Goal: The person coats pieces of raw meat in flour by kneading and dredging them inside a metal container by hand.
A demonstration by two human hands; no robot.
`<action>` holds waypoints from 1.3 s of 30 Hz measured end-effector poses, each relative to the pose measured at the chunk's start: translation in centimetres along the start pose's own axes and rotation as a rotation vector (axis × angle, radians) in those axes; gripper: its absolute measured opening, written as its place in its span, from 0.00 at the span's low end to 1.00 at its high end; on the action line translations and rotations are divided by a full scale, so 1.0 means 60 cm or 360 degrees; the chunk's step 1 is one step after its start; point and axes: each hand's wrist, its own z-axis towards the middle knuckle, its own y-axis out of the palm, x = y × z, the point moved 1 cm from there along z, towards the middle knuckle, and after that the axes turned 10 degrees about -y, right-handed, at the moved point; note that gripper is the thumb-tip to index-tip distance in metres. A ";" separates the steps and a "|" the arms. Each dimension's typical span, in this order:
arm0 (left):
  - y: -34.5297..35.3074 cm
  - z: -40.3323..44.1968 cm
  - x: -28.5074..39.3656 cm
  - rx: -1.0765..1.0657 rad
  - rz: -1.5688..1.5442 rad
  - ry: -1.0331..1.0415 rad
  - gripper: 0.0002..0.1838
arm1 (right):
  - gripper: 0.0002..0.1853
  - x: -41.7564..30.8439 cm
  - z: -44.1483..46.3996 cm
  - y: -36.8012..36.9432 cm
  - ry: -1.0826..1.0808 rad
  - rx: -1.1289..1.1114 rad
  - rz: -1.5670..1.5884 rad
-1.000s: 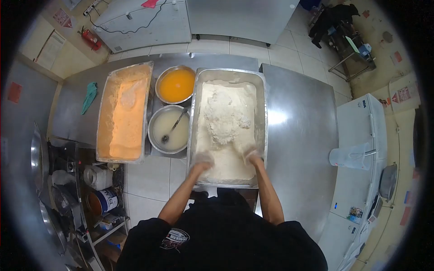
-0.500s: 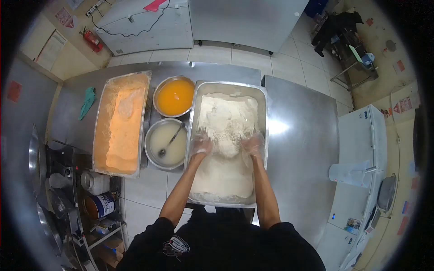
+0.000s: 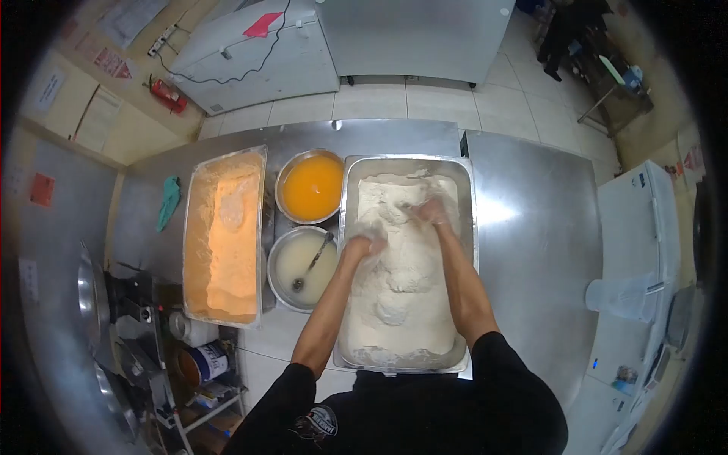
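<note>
A deep steel pan [image 3: 472, 227] of pale flour [image 3: 402, 334] lies in front of me, with both hands inside it. My left hand [image 3: 369, 241], in a clear plastic glove, is over the flour near the pan's left side. Farther up and to the right, my right hand [image 3: 431, 212] is at the flour, also gloved. Motion smears the fingers of both hands, so their closure is unclear. Low mounds show in the flour nearer my body.
Left of the pan stand a bowl of orange liquid [image 3: 312, 188], a bowl of cloudy liquid [image 3: 292, 262] with a ladle [image 3: 312, 263], and a tray of orange powder [image 3: 233, 265]. A green cloth [image 3: 169, 203] lies farther left. A clear jug [image 3: 622, 297] is at right. A person [image 3: 570, 34] stands far off.
Both hands have moved farther up the pan and closer together, the right one leading. Fresh mounds show in the near flour. The whole view has shifted slightly.
</note>
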 end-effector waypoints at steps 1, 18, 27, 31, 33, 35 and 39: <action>-0.019 0.035 -0.002 0.0061 0.0002 -0.0003 0.15 | 0.33 0.006 0.002 0.052 -0.0251 0.0448 -0.0215; 0.213 -0.167 0.043 0.0109 -0.1257 -0.0861 0.15 | 0.32 -0.134 -0.371 0.041 0.1308 0.0164 0.0931; 0.101 -0.196 0.030 -0.0383 -0.1506 -0.0402 0.20 | 0.23 -0.155 -0.293 -0.107 0.0125 -0.0072 0.1394; 0.142 -0.293 0.094 -0.0240 0.0149 -0.0082 0.22 | 0.25 -0.171 -0.406 -0.056 0.0369 -0.0536 -0.0104; 0.150 -0.313 0.125 -0.0328 0.0496 0.0024 0.23 | 0.27 -0.192 -0.459 0.002 0.0580 -0.0284 -0.0189; 0.157 -0.313 0.134 -0.0794 0.0548 0.0171 0.27 | 0.29 -0.186 -0.468 0.050 0.0717 -0.0331 -0.0081; 0.195 -0.269 0.093 -0.0310 -0.2357 -0.0823 0.31 | 0.30 -0.107 -0.389 0.081 0.0875 -0.0449 0.0897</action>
